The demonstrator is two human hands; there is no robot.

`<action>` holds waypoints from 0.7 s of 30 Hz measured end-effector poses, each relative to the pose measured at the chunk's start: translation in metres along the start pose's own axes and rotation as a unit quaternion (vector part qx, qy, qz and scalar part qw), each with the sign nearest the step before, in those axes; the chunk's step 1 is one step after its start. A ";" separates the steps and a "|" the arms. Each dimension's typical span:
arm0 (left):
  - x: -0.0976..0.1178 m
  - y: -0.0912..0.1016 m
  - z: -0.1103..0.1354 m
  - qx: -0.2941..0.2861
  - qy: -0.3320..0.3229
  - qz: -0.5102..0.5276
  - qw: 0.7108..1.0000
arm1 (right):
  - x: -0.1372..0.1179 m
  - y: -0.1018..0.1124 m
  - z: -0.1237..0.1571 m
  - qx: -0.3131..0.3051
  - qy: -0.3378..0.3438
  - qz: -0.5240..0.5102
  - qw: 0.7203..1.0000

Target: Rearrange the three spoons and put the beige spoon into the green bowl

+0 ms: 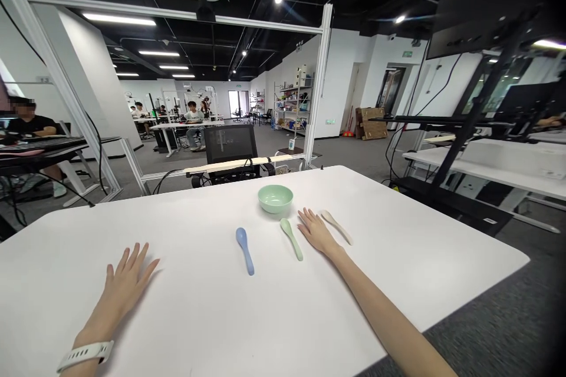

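My left hand (125, 283) lies flat on the white table (198, 318) at the near left, fingers spread, holding nothing; a white watch band is on its wrist. My right hand (315, 230) rests flat with fingers stretched out, between a green spoon (292, 238) on its left and a beige spoon (336, 226) on its right. A blue spoon (244, 250) lies further left. A pale green bowl (275, 198) stands just beyond the spoons, empty as far as I can see.
A black office chair (230, 147) stands behind the table's far edge inside a metal frame (319, 82). Desks with monitors stand at right (486, 165). People sit at desks at far left and in the background.
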State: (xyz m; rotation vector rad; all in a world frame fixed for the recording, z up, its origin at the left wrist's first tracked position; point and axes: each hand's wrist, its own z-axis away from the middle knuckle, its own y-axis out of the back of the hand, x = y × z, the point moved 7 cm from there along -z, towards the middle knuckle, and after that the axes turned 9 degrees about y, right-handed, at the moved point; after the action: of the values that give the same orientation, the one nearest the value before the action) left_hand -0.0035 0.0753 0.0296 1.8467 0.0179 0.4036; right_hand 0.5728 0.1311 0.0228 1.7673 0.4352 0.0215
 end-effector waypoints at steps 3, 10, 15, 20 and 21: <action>-0.004 -0.008 -0.001 -0.030 0.005 -0.002 1.000 | 0.000 -0.002 -0.001 -0.006 0.004 0.002 1.000; -0.018 -0.016 0.001 -0.039 0.019 0.015 0.999 | -0.002 -0.003 0.001 -0.004 0.004 0.016 1.000; 0.001 0.004 0.008 -0.037 0.045 0.129 0.990 | -0.004 0.010 0.000 0.026 0.013 0.010 1.000; 0.043 0.041 0.025 -0.097 0.226 0.517 0.820 | 0.033 0.042 0.011 0.105 -0.066 0.040 0.991; 0.053 0.048 0.026 -0.106 0.235 0.539 0.802 | 0.049 0.046 0.016 0.114 -0.093 0.049 0.988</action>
State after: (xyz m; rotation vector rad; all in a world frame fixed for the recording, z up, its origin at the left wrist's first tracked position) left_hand 0.0450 0.0478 0.0816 1.3221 -0.7420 1.5801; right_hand 0.6348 0.1224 0.0517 1.9936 0.2214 -0.1281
